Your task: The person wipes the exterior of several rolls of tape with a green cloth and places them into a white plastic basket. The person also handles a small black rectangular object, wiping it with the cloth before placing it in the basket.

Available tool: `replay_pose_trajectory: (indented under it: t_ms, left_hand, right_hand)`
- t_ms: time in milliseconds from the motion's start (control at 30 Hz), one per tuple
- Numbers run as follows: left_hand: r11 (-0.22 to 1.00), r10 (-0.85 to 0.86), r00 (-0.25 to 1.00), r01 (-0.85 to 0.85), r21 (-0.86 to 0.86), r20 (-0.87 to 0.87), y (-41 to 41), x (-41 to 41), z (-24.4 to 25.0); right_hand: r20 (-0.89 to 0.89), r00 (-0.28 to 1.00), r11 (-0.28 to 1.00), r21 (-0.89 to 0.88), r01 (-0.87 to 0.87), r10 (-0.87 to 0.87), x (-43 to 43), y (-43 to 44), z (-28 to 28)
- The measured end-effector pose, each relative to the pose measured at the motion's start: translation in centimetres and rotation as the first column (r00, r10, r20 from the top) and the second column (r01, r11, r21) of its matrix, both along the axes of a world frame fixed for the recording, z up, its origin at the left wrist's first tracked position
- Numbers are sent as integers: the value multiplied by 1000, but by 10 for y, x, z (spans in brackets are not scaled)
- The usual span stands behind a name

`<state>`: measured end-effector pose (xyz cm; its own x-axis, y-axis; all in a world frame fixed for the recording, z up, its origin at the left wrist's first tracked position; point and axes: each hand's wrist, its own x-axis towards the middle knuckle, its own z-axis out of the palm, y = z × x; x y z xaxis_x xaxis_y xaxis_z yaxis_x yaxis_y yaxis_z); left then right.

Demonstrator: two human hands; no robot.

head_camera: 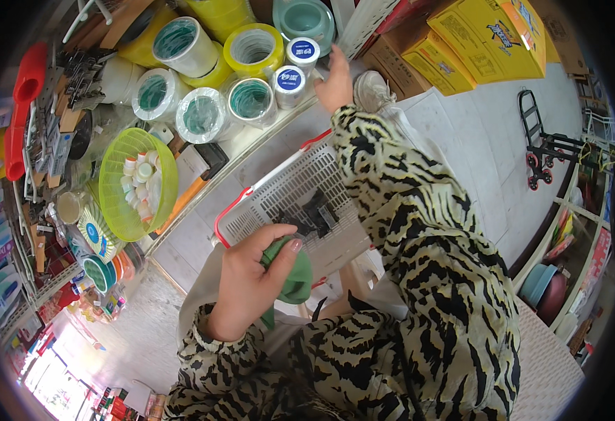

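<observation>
My left hand (255, 279) is closed around a bunched green cloth (294, 276), held over the near side of a grey plastic basket (307, 168) with red-and-white handles. Small dark packaged items (318, 213) lie inside the basket. My right hand (337, 81) reaches to the shelf edge, beside two small rolls with blue-and-white ends (290, 79) and near a pale green plastic vessel (302, 21); whether its fingers touch anything cannot be made out. Rolls of clear tape (201, 114) and yellow tape (253, 50) stand on the shelf, left of that hand.
A yellow-green mesh basket (108, 184) with small capped bottles sits on the left shelf. Yellow cartons (489, 39) are stacked at the upper right. A folding hand trolley (533, 137) stands on the tiled floor. Shelves with basins (538, 284) line the right side.
</observation>
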<state>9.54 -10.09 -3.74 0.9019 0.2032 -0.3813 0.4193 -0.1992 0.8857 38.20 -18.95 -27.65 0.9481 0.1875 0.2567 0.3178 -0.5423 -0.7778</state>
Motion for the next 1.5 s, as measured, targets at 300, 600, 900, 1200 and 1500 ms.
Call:
replay_pose_trajectory:
  t_ms: [300, 600, 900, 1200, 1500]
  left_hand:
    - [1000, -2, 1000, 2, 22, 1, -2, 4, 0]
    - [1000, -9, 1000, 9, 24, 8, -3, 3, -2]
    - [1000, -7, 1000, 7, 15, -11, -2, 2, -1]
    - [1000, -16, 1000, 16, -4, -26, -1, 1, -1]
    - [999, -24, 1000, 23, 35, 14, -4, 3, -3]
  right_hand:
    - [-128, 834, 683, -515, -518, 536, 57, 17, 51]
    - [-168, 807, 589, -602, -538, 566, 53, 8, 66]
    - [-272, 852, 582, -635, -508, 446, 47, 12, 81]
    - [-302, 844, 659, -528, -535, 443, 56, 2, 64]
    - [-185, 799, 697, -403, -593, 573, 62, 1, 48]
